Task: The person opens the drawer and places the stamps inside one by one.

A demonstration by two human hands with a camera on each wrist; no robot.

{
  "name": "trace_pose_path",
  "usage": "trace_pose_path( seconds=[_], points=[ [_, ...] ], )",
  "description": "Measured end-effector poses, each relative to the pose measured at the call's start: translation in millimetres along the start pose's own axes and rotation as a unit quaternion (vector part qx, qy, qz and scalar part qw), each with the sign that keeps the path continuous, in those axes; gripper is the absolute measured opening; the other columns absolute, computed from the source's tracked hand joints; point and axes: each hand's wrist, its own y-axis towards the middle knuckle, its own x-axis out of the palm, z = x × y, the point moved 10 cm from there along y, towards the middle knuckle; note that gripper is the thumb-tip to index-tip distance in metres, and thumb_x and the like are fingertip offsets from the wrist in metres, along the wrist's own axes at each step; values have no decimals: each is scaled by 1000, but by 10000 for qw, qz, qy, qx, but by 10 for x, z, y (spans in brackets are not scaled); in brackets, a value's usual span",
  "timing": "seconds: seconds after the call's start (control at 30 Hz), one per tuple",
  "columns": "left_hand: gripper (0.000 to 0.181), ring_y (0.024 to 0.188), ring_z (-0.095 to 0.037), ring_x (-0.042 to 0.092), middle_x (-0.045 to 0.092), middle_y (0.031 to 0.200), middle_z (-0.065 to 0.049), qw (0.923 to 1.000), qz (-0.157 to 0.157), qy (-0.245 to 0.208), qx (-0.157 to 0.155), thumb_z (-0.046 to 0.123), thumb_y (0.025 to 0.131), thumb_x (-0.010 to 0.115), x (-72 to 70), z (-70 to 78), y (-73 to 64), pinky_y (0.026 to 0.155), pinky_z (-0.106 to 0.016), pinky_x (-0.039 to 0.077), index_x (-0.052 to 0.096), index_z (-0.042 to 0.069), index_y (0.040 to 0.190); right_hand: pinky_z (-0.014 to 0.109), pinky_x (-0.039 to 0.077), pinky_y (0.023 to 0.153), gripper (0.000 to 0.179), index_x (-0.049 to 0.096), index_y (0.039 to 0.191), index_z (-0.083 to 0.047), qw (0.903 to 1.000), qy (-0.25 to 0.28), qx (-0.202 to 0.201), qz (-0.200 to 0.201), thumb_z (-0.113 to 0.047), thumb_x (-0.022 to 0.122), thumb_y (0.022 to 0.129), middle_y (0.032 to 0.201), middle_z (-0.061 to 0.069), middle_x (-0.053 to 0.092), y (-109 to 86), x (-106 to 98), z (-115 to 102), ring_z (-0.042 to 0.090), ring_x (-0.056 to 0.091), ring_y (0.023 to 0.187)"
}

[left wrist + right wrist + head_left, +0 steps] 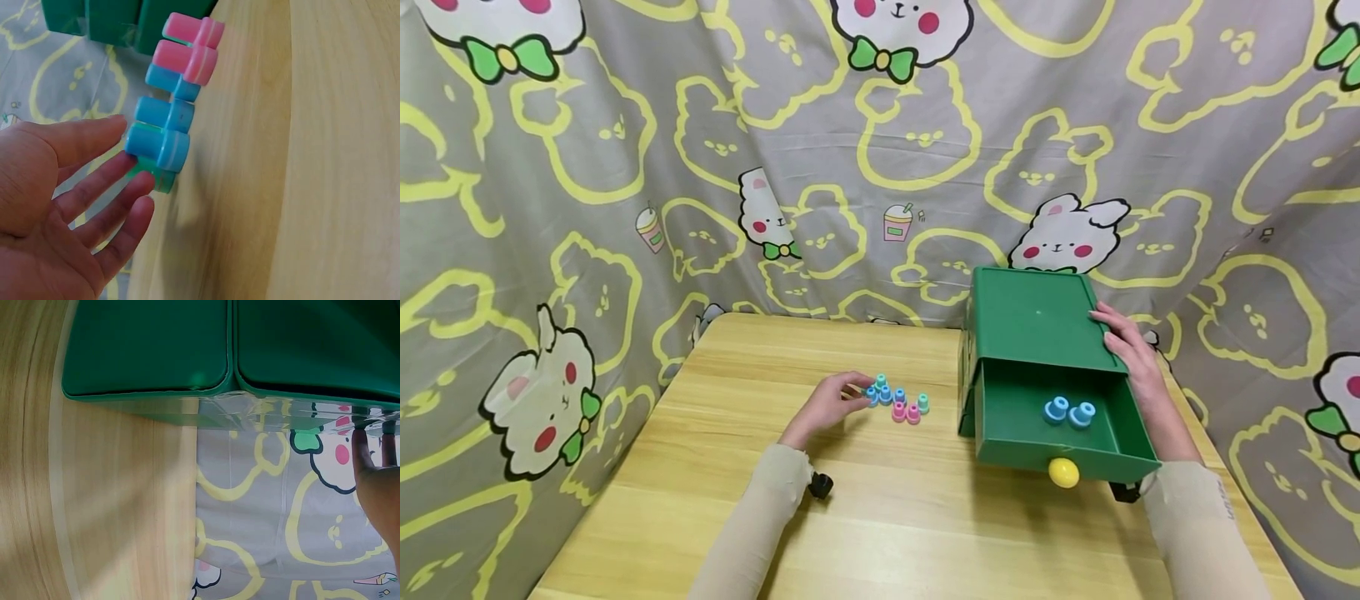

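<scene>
My left hand (835, 402) is at the left end of a cluster of small flanged plastic pegs on the table. Its thumb and fingertips are right at the nearest blue peg (149, 142), with a gap between them, and the other fingers are spread. Beside it stand more blue pegs, pink pegs (913, 414) and green pegs (923, 404). My right hand (1135, 358) rests along the right side of the green drawer cabinet (1037, 321), fingers extended at its top edge. The cabinet's top drawer (1105, 458) is pulled out and holds two blue pegs (1081, 415).
A yellow round knob (1063, 472) sticks out from the drawer front. The cabinet stands at the right of the wooden table (880, 517). A grey patterned curtain (820, 167) hangs behind and at both sides.
</scene>
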Motion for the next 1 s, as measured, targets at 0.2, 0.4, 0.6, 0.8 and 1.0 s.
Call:
trace_pose_path(
  seconds=[0.2,0.4,0.6,0.8,1.0],
  points=[
    [32,109,-28,69,71,125,-10,9998,-128,123,-105,12,99,70,42,-58,20,95,-43,58,69,9,131,8,23,109,42,53,151,-6,9999,97,56,-25,-15,42,111,164,-9,37,0,5,12,3,28,148],
    [30,107,-28,69,72,121,-10,9998,-106,78,-178,13,98,72,88,-105,51,94,-43,59,71,7,127,8,23,110,42,53,150,-6,10000,59,35,1,-14,42,111,161,-15,40,-6,-2,0,2,29,148],
    [26,101,-25,69,73,114,-10,9996,-37,145,-253,13,95,75,116,-127,66,88,-39,59,74,6,120,9,23,110,41,53,150,-5,9996,272,27,-36,-13,42,111,161,-14,40,-20,10,9,2,28,147],
    [24,102,-26,69,74,113,-9,9996,4,183,-230,14,96,74,113,-110,66,90,-40,59,75,7,119,9,22,111,41,53,150,-5,9997,240,-2,-15,-13,43,111,159,-17,41,-20,7,7,2,28,148],
    [23,99,-23,69,74,110,-8,9997,33,231,-122,14,96,74,103,-96,71,87,-38,59,75,8,118,9,21,111,41,53,150,-5,9998,204,0,-25,-13,42,111,161,-14,40,-13,10,-5,2,28,149]
  ],
)
